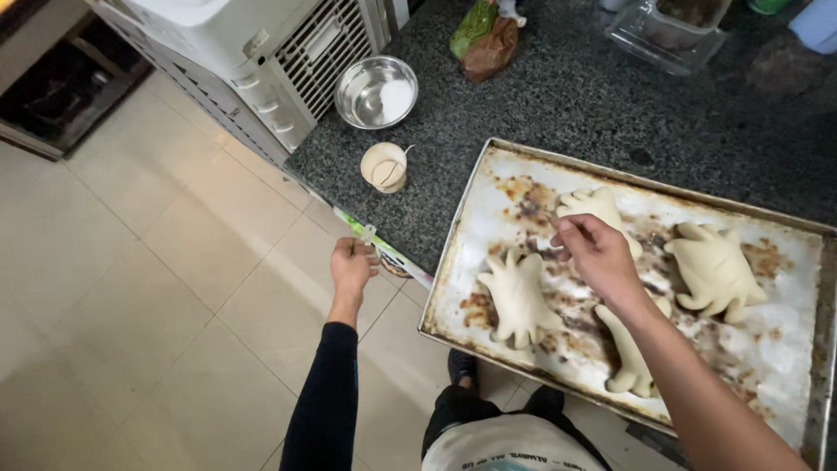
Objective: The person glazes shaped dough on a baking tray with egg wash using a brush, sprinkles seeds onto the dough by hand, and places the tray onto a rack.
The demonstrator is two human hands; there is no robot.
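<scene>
A stained metal baking tray (488, 187) lies on the dark granite counter (567, 96), overhanging its front edge. Several raw, animal-shaped dough figures lie on the tray. My right hand (602, 262) hovers over it with fingertips pinched together at the lower left edge of the far dough figure (597, 202). Another dough figure (519, 301) lies left of that hand, one (715, 266) lies to its right, and my forearm partly hides a near one (628, 366). My left hand (351, 266) is at the counter's front edge, fingers curled around a small pale object (367, 233).
A steel bowl (377, 92) and a small cream cup (384, 166) stand on the counter left of the tray. A green-and-brown bag (484, 39) and a clear plastic container (667, 30) sit farther back. A white vented appliance (288, 48) stands at the left. Beige floor tiles (131, 288) lie below.
</scene>
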